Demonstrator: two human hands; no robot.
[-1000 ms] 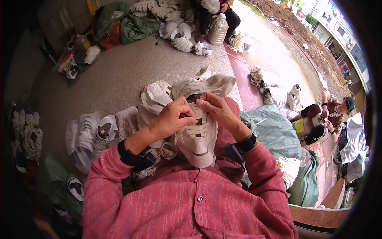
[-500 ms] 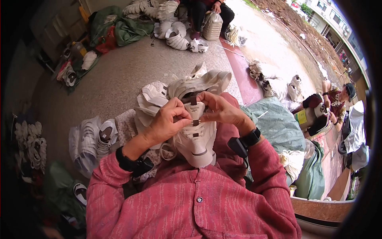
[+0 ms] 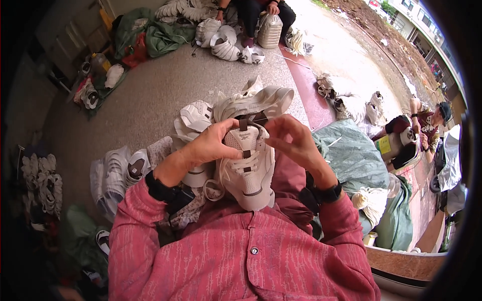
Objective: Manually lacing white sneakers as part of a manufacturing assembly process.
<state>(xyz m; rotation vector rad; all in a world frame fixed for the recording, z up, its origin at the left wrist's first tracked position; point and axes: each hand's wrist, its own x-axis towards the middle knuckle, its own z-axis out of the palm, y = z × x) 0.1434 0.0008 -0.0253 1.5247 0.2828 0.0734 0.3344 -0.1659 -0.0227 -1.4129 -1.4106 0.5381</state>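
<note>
A white sneaker upper (image 3: pixel 248 175) with dark lace loops lies on my lap, its toe toward me. My left hand (image 3: pixel 211 145) grips its left side, the thumb on the lacing edge and the fingers up by the tongue. Laces are threaded through the lower part, and a loose lace (image 3: pixel 213 189) loops out at the left. Beside the right edge of the opening is my right hand (image 3: pixel 296 140), thumb and forefinger apart, with nothing visible between them. More white shoe uppers (image 3: pixel 256 100) are bunched just beyond the sneaker.
Bagged shoes (image 3: pixel 113 170) stand at my left. A green sack (image 3: pixel 349 153) and a bundle of cream laces (image 3: pixel 370 203) lie at my right. One person sits at the far side beside shoe piles (image 3: pixel 224 44); another person (image 3: pixel 427 125) works at the right.
My right hand has come away from the lace loops toward the right, its fingers parting. My left hand has shifted from pinching at the laces to gripping the sneaker's side.
</note>
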